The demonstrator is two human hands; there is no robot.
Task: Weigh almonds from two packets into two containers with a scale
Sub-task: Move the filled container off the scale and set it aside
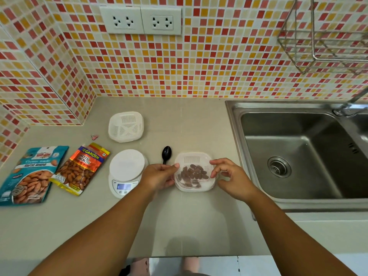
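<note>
Filled container [194, 172] sits on the counter [179, 226] just right of the scale [125, 172] and left of the sink [298, 156], holding a shallow layer of almonds [192, 174] — so it looks like one portion is weighed and parked clear of the platform.

Left hand [159, 176] pinches the container's left rim, thumb over the edge and fingers curled underneath as far as can be seen. Right hand [229, 176] is at the right rim, fingers loosely bent, thumb and forefinger at the edge; whether they actually grip or only touch, I cannot tell. A two-sided hold makes sense for a light, slotted dish that could tip its load.

Scale platform is bare, display facing the person (reading too small to make out) — free for the next dish. Black spoon [166, 154] lies between scale and filled container, bowl pointing away, within reach of either hand.

Second container [125, 126] waits behind the scale, near the wall, nothing visible inside. It is probably next onto the platform.

Two packets lie flat at far left: the orange packet [79, 168] just beside the scale, the teal packet [29, 174] beyond it, touching or slightly overlapped by it. A small pink clip [94, 137] rests behind them, perhaps a bag closure taken off.
</note>
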